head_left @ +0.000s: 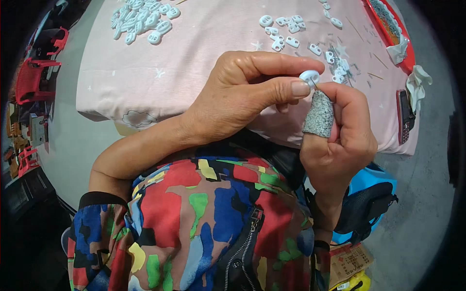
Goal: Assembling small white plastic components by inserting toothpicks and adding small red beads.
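Note:
Between the thumb and index finger of my left hand (233, 97) is a small rounded white plastic piece (309, 75). My right hand (347, 133) is closed in a pinch right beside it, its thumb covered by a grey knitted finger sleeve (319, 116). A thin metal pin (314, 84) runs from the right fingertips to the white piece; how deep it sits in the piece cannot be made out. Just beyond my fingers, white plastic parts with holes (340, 72) lie among loose metal pins (353, 69) on the pink cloth.
The pink cloth (170, 82) covers the table. A pile of white oval pieces (145, 22) lies far left, with smaller white parts (292, 41) near the middle. At the right are a red tray (407, 60), a white rag (418, 85) and a dark phone (404, 116). A blue stool (383, 177) stands below.

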A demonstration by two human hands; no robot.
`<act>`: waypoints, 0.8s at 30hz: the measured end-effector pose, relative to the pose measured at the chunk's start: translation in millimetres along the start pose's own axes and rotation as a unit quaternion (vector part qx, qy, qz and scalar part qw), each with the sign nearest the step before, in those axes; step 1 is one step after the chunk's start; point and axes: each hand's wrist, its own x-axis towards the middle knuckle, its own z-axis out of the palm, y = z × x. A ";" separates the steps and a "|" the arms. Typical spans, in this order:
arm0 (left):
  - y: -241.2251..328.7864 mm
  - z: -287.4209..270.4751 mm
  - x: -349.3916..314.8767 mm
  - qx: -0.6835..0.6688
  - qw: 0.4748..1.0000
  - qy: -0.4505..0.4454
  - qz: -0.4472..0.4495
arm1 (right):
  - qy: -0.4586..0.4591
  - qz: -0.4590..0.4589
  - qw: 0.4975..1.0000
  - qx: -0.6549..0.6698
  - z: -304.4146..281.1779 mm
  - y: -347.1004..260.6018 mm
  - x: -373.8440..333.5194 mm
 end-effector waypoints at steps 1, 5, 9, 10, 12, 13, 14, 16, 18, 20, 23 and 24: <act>0.6 0.4 0.0 0.001 1.000 0.001 0.000 | 0.000 0.000 1.000 0.001 0.3 1.1 0.6; 1.4 0.4 2.0 -0.034 0.999 -0.007 -0.025 | 0.005 -0.022 1.000 0.008 0.9 5.2 1.4; 8.2 0.6 1.9 -0.082 0.994 -0.031 -0.060 | 0.013 -0.085 0.996 -0.022 0.9 8.1 3.4; 8.8 0.9 2.5 -0.082 0.994 -0.032 -0.061 | 0.014 -0.084 0.996 -0.023 -0.8 7.9 3.9; 10.7 0.7 2.0 -0.095 0.992 -0.026 -0.079 | -0.004 -0.101 0.993 -0.067 -4.5 5.1 5.8; 11.5 0.6 1.6 -0.094 0.992 -0.026 -0.078 | -0.004 -0.101 0.993 -0.067 -4.4 4.8 6.2; 11.9 0.7 1.4 -0.097 0.992 -0.028 -0.082 | 0.000 -0.103 0.993 -0.063 -4.4 4.8 6.3; 11.3 0.5 1.9 -0.100 0.991 -0.029 -0.085 | 0.003 -0.104 0.993 -0.058 -6.2 2.0 6.3; 8.6 0.3 3.4 -0.095 0.993 -0.037 -0.066 | -0.038 -0.046 0.995 -0.075 -11.5 -5.5 5.2; 4.4 -0.6 3.7 -0.102 0.992 -0.034 -0.061 | -0.028 -0.051 0.996 -0.071 -9.0 -2.8 4.9; 3.3 1.2 3.4 -0.117 0.991 -0.027 -0.057 | -0.012 -0.059 0.996 -0.060 -6.3 1.7 3.4; 3.3 1.7 3.6 -0.124 0.990 -0.022 -0.058 | -0.005 -0.062 0.997 -0.053 -5.9 2.8 3.4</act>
